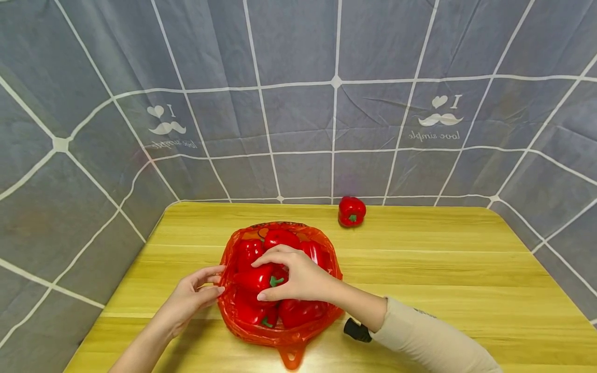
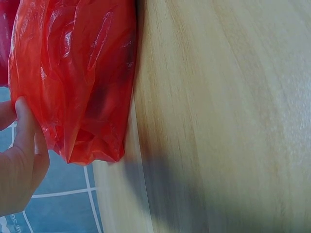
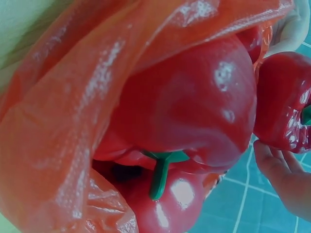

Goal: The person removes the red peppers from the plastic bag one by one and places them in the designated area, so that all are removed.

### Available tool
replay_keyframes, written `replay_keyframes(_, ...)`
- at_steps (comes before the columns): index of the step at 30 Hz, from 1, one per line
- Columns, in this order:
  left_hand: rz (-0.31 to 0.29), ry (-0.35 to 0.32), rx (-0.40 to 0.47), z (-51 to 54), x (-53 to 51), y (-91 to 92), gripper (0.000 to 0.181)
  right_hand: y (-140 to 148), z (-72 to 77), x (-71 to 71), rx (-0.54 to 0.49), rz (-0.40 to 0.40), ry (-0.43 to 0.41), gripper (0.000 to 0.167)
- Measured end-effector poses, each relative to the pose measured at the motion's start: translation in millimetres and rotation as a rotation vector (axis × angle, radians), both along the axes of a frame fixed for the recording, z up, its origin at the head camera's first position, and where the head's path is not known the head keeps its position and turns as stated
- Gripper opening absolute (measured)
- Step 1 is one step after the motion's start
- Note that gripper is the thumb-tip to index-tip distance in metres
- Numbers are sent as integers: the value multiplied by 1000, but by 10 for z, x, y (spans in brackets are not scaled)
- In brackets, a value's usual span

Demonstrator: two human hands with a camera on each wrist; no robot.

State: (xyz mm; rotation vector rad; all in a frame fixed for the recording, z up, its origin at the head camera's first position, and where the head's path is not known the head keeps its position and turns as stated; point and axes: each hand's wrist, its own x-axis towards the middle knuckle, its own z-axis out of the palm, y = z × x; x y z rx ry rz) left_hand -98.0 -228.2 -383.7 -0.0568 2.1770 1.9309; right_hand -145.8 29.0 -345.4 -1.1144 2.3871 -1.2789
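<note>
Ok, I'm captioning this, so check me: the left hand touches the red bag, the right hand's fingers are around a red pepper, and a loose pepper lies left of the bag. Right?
Not quite: the head view shows the loose pepper to the right of the red bag. The left hand touching the bag and the right hand around a red pepper are correct.

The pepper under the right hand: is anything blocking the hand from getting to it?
Nothing visible is: the bag is open above the pepper, and the right hand curves directly round it. Other peppers crowd alongside; none shows on top.
</note>
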Motion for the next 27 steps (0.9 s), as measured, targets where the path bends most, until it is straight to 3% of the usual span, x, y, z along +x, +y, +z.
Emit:
replay_keyframes(9, 6, 5, 3, -2, 0, 4, 53, 58, 47, -21, -37, -20, -21, 45)
replay_keyframes(27, 7, 18, 2, 9, 3, -2, 54, 213, 97, -67, -100, -73, 35, 46)
